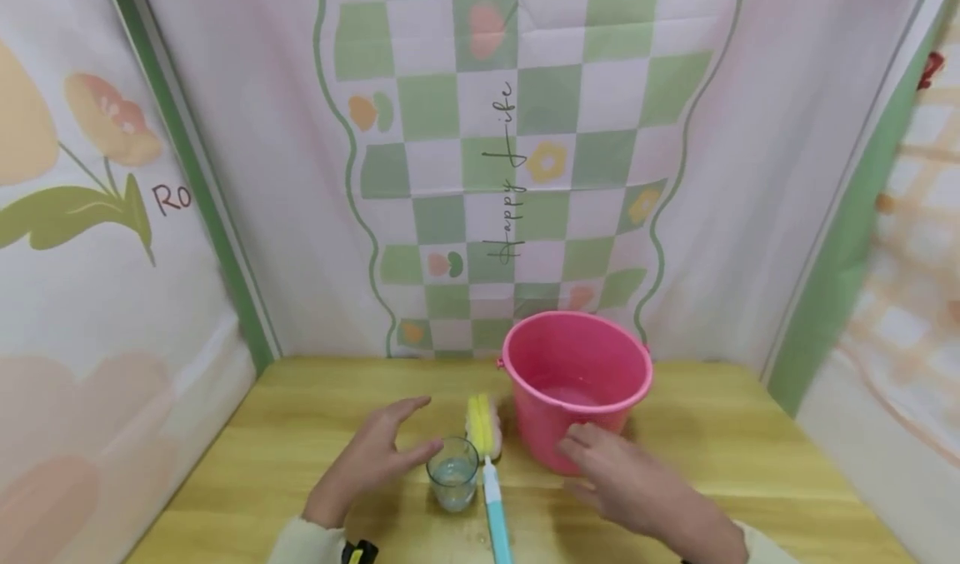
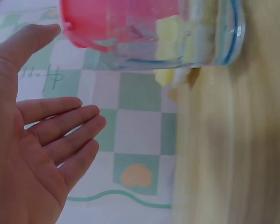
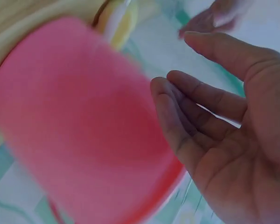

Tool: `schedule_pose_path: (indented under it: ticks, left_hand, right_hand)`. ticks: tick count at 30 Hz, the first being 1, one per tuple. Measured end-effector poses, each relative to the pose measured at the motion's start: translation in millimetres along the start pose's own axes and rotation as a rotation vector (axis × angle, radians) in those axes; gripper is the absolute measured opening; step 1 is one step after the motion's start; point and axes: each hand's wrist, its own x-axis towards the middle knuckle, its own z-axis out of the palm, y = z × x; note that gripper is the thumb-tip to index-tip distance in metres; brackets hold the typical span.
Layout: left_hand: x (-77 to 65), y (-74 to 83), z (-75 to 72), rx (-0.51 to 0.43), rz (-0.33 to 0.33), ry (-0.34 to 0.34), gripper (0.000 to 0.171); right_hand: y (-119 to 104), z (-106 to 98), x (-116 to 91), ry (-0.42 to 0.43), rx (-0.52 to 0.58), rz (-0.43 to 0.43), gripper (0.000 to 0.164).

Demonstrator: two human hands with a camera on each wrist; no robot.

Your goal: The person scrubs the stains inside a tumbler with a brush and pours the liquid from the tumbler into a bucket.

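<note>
A glass (image 1: 453, 482) with clear liquid stands on the table, and my left hand (image 1: 375, 456) is just left of it, fingers spread and apart from it in the left wrist view (image 2: 46, 126). Behind the glass lies a brush (image 1: 495, 506) with a yellow sponge head (image 1: 482, 426) and a white and blue handle. To the right stands a pink bucket (image 1: 573, 389), upright. My right hand (image 1: 630, 481) hovers in front of the bucket, fingers loosely bent and holding nothing in the right wrist view (image 3: 233, 121). Whether it touches the bucket, I cannot tell.
The wooden table (image 1: 300, 431) meets a checked cloth backdrop (image 1: 495, 164) at its far edge. Printed cloth walls (image 1: 885, 364) rise on both sides. A black and yellow strap piece (image 1: 362, 552) shows by my left sleeve (image 1: 306, 542).
</note>
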Motion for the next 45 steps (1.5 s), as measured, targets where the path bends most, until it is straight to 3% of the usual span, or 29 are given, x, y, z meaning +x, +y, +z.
schedule_pose_path:
  ticks: [3,7,11,16,23,30,37,42,45]
  left_hand:
    - [-3.1,-2.9,8.6,-0.022,0.023,-0.032,0.077]
    - [-3.9,-5.7,15.9,-0.035,0.031,-0.074,0.083]
    - [-4.0,-6.1,20.2,-0.036,0.039,-0.106,0.089]
    - [-5.0,-5.3,24.2,-0.039,0.066,-0.106,0.087]
    - [-6.5,-4.9,28.5,-0.004,0.121,-0.111,0.078]
    - [-5.2,-4.2,29.2,0.026,0.188,-0.122,0.082]
    - [-4.3,-7.9,32.1,0.007,0.178,-0.145,0.082]
    - [-2.9,-9.3,31.7,0.021,0.183,-0.141,0.082]
    - [-1.9,-9.4,29.8,0.029,0.179,-0.139,0.081]
  right_hand:
    - [-13,9,6,-0.034,0.006,-0.064,0.039]
    - [-20,24,17,-0.006,-0.038,-0.245,0.042]
    - [-21,38,27,0.044,-0.155,-0.422,0.040]
    - [-27,53,36,0.116,-0.325,-0.567,0.027]
    - [-35,67,39,0.135,-0.455,-0.591,0.028]
    - [-40,74,46,0.092,-0.491,-0.713,0.022]
    - [-45,79,48,-0.052,-0.364,-0.705,0.019]
    - [-47,83,47,-0.087,-0.354,-0.684,0.016]
    - [-48,85,49,-0.118,-0.252,-0.634,0.012]
